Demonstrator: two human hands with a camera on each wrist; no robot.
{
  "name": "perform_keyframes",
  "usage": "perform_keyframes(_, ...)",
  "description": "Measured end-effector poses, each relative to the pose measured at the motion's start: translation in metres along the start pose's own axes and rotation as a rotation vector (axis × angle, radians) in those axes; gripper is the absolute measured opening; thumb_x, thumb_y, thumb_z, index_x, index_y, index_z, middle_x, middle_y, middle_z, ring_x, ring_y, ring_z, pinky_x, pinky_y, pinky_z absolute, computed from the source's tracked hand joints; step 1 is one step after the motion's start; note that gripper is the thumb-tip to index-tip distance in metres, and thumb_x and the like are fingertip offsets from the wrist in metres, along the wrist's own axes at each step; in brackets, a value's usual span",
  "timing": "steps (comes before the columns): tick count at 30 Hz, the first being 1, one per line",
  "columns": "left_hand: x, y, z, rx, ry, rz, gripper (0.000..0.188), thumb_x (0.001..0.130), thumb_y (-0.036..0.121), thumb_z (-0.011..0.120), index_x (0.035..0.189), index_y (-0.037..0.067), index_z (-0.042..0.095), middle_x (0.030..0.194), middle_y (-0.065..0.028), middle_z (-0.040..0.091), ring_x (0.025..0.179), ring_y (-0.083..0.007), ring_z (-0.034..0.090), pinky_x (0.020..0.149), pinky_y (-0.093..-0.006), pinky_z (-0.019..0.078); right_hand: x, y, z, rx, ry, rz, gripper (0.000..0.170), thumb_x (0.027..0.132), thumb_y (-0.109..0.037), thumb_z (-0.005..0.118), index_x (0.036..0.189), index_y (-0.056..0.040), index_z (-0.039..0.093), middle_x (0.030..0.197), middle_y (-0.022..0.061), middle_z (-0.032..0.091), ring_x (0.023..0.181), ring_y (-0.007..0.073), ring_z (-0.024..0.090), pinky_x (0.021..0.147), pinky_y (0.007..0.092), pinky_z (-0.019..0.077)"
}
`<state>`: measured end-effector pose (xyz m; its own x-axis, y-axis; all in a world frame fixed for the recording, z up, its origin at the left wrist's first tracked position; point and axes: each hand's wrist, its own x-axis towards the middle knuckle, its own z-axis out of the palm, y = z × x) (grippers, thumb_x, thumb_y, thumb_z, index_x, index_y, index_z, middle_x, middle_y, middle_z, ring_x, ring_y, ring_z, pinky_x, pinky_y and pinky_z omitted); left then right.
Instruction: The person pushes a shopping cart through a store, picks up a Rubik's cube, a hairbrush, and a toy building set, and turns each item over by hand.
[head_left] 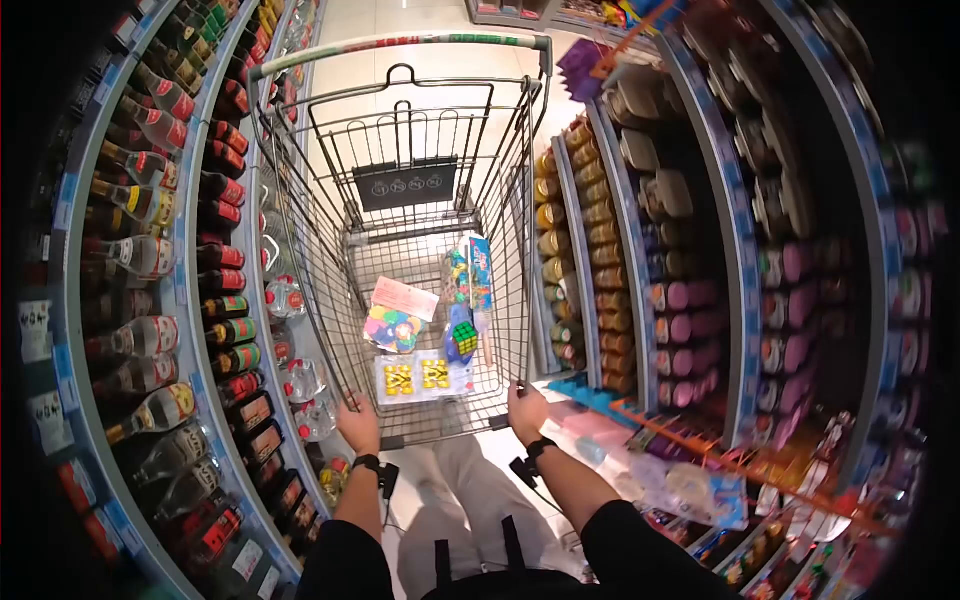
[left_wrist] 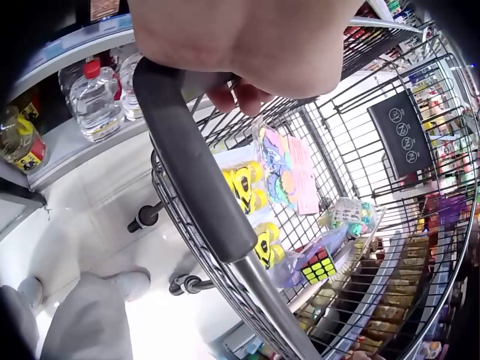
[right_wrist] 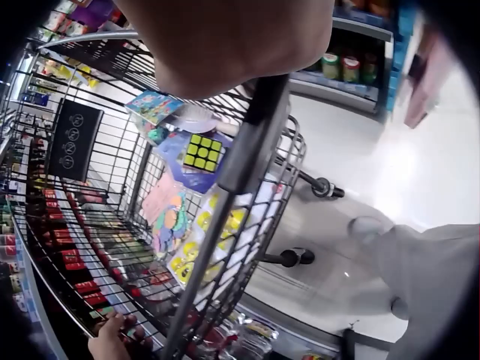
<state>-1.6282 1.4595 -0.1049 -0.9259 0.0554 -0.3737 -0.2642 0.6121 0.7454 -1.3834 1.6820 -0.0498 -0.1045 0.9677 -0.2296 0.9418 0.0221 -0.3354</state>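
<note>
A wire shopping cart, its handle (left_wrist: 196, 161) dark at the grip, stands in front of the person. The left hand (head_left: 359, 422) grips the handle's left end; in the left wrist view that hand (left_wrist: 247, 45) curls over the dark corner. At the right end the right hand (head_left: 527, 411) grips the bar, and the right wrist view shows that hand (right_wrist: 232, 45) over the black grip. Inside the cart lie a puzzle cube (head_left: 464, 338), yellow-and-black items (head_left: 399, 379) in clear packaging, a pink card (head_left: 405, 299), a colourful bag (head_left: 394, 330) and a blue pack (head_left: 481, 275).
Shelves of bottles (head_left: 147, 255) line the left side. On the right, shelves hold gold-lidded jars (head_left: 606, 255) and pink bottles (head_left: 683, 296). An orange-edged display (head_left: 690, 450) stands near the right arm. Pale floor (head_left: 355, 20) runs ahead beyond the cart.
</note>
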Motion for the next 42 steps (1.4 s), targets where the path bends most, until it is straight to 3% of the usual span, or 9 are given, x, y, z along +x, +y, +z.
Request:
perform_keyframes(2,0.028,0.022,0.003,0.145,0.039,0.116,0.025,0.09,0.017,0.067,0.109,0.001,0.071,0.085,-0.0165,0.074,0.078,-0.032,0.073,0.075,-0.0405,0.0562,0.026,-0.036,-0.003,-0.086,-0.014,0.014,0.046,0.095,-0.047,0.059,0.084,-0.0063,0.076,0.08,0.0209,0.072,0.074,0.0429,0.069,0.07,0.0533,0.0538)
perform_keyframes(6,0.084,0.089,0.017,0.142,0.018,0.112,0.024,0.092,0.017,0.066,0.111,0.002,0.07,0.088,-0.0173,0.074,0.082,-0.0332,0.073,0.076,-0.0413,0.0558,0.073,-0.096,0.013,0.019,0.097,-0.01,0.037,0.095,-0.042,0.062,0.086,-0.0057,0.064,0.073,0.0201,0.07,0.072,0.0434,0.068,0.066,0.0536,0.0535)
perform_keyframes(13,0.182,0.185,0.059,0.118,0.018,0.125,0.023,0.092,0.016,0.066,0.11,0.002,0.068,0.087,-0.0171,0.074,0.079,-0.0347,0.073,0.072,-0.0433,0.0558,0.176,-0.192,0.018,-0.009,0.084,-0.024,0.034,0.093,-0.039,0.064,0.089,-0.0058,0.063,0.075,0.0221,0.069,0.071,0.0452,0.068,0.068,0.0541,0.0538)
perform_keyframes(17,0.241,0.243,0.091,0.098,0.005,0.178,0.021,0.092,0.017,0.067,0.107,0.001,0.068,0.087,-0.0165,0.074,0.08,-0.0359,0.073,0.072,-0.044,0.0558,0.241,-0.252,0.016,0.017,0.071,0.028,0.031,0.092,-0.038,0.068,0.099,-0.0081,0.068,0.078,0.0201,0.071,0.076,0.0433,0.069,0.071,0.0527,0.0542)
perform_keyframes(22,0.313,0.309,0.13,0.178,0.037,0.193,0.02,0.093,0.02,0.067,0.103,0.002,0.067,0.089,-0.0163,0.074,0.084,-0.0398,0.071,0.074,-0.0467,0.0545,0.32,-0.318,0.021,0.037,0.091,-0.008,0.056,0.094,-0.046,0.066,0.133,-0.0075,0.054,0.08,0.0273,0.069,0.078,0.0482,0.068,0.072,0.0562,0.052)
perform_keyframes(28,0.396,0.394,0.172,0.179,0.034,0.181,0.021,0.092,0.016,0.065,0.107,0.0,0.067,0.082,-0.0197,0.072,0.075,-0.0365,0.072,0.068,-0.0445,0.0562,0.409,-0.407,0.017,0.051,0.153,-0.079,0.031,0.105,-0.037,0.05,0.115,-0.0085,0.057,0.079,0.0285,0.067,0.077,0.0513,0.064,0.069,0.0606,0.0481)
perform_keyframes(37,0.531,0.484,0.248,0.146,-0.012,0.092,0.028,0.094,0.021,0.064,0.104,-0.006,0.065,0.092,-0.0236,0.072,0.084,-0.0403,0.07,0.076,-0.0476,0.054,0.564,-0.524,0.034,-0.011,0.098,-0.082,0.028,0.099,-0.038,0.057,0.107,-0.0108,0.06,0.079,0.0203,0.071,0.071,0.043,0.069,0.064,0.0547,0.0534)
perform_keyframes(39,0.569,0.489,0.272,0.102,0.044,0.205,0.031,0.097,0.022,0.062,0.104,-0.008,0.065,0.093,-0.0235,0.072,0.082,-0.0395,0.07,0.074,-0.0458,0.0543,0.589,-0.55,0.039,-0.023,0.067,-0.033,0.029,0.096,-0.037,0.063,0.107,-0.0112,0.06,0.078,0.0179,0.071,0.07,0.0408,0.069,0.064,0.052,0.0553)
perform_keyframes(42,0.605,0.545,0.293,0.331,-0.032,0.172,0.033,0.099,0.023,0.06,0.104,-0.01,0.065,0.094,-0.025,0.072,0.082,-0.0396,0.07,0.073,-0.0439,0.0546,0.64,-0.586,0.035,0.0,0.125,-0.034,0.027,0.096,-0.035,0.065,0.103,-0.0108,0.059,0.072,0.0168,0.069,0.068,0.0393,0.069,0.063,0.05,0.0546)
